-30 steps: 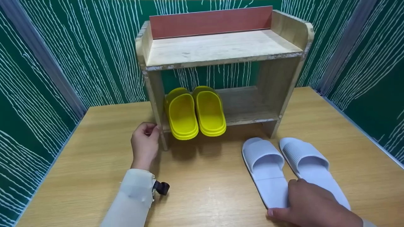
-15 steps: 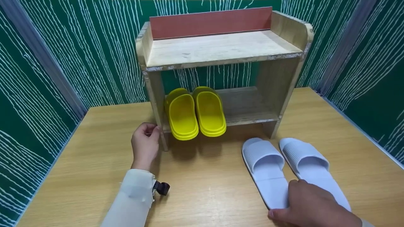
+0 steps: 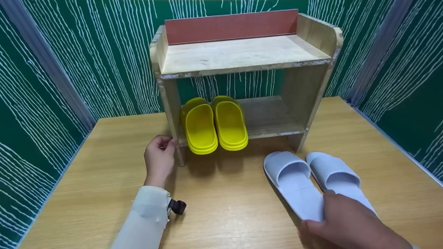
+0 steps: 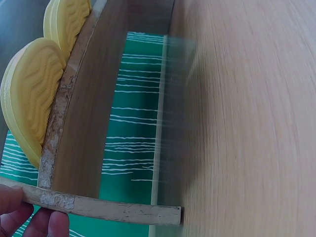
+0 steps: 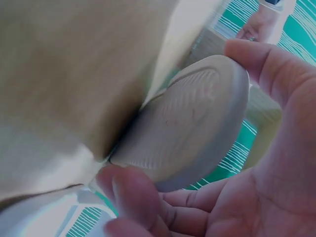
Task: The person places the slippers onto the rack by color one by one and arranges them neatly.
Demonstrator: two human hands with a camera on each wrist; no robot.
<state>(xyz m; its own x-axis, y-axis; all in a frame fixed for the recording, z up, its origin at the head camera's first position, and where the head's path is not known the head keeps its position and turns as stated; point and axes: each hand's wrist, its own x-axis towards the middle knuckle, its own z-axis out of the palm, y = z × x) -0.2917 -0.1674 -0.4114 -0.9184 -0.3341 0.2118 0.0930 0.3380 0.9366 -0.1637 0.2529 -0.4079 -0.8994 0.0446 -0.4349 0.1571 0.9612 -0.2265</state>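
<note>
My left hand (image 3: 159,160) pinches the front edge of the left side panel of a small wooden shoe rack (image 3: 247,53); thumb and fingertips (image 4: 58,224) lie on either side of that panel in the left wrist view. At the lower right, my right hand (image 3: 353,221) grips the heel of a white slipper (image 3: 301,195), thumb on one side and fingers on the other. Its heel is raised, and the ridged sole (image 5: 177,121) shows in the right wrist view. The matching white slipper (image 3: 337,173) lies to the right, its heel partly hidden by my right hand.
A pair of yellow slip-on shoes (image 3: 201,129) stands at the left of the rack's lower shelf (image 3: 270,116), heels jutting past the front edge. The rack stands on a wooden table (image 3: 221,214). Green walls (image 3: 121,58) with white streaks enclose the back and sides.
The left white slipper's heel has risen off the table and swung slightly right in my right hand. My left hand keeps its hold on the rack. The yellow shoes stay put.
</note>
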